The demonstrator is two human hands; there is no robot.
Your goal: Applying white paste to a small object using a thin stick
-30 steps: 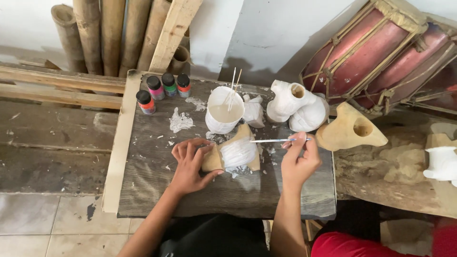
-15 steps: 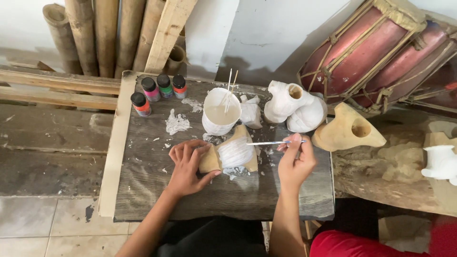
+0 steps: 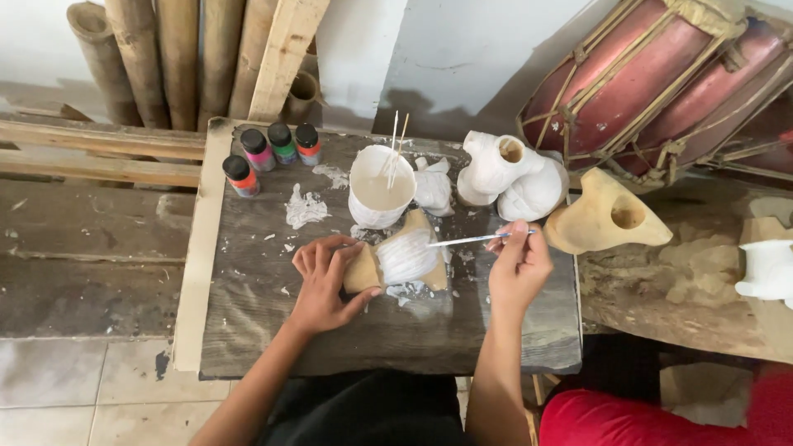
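Bamboo poles [image 3: 140, 58]: lean upright against the wall at far left, with a wooden plank [image 3: 285, 54] beside them.
Paint bottles [image 3: 271, 153]: four small ones with dark caps stand in a cluster at the back left corner of the desk [image 3: 273, 330].
White paint smear [image 3: 304, 208]: lies on the dark desk just right of the bottles.
Left hand [image 3: 324, 281]: fingers curled around the bare wooden left end of the carving, pressing it to the desk.
Wooden carving [image 3: 402, 258]: lies at mid desk in front of the cup, its middle coated white, both ends bare wood.
White cup [image 3: 378, 192]: stands behind the carving, holds white paint and thin sticks.
Brush [image 3: 462, 241]: thin, roughly level, its tip at the carving's right side.
Right hand [image 3: 519, 268]: fingers pinched closed on the brush handle.
White figures [image 3: 508, 169]: two painted carvings stand at the back right.
Unpainted carving [image 3: 603, 216]: bare wood, with a round hole, off the desk's right edge.
Drum [image 3: 652, 83]: red, rope-laced, leans at upper right.
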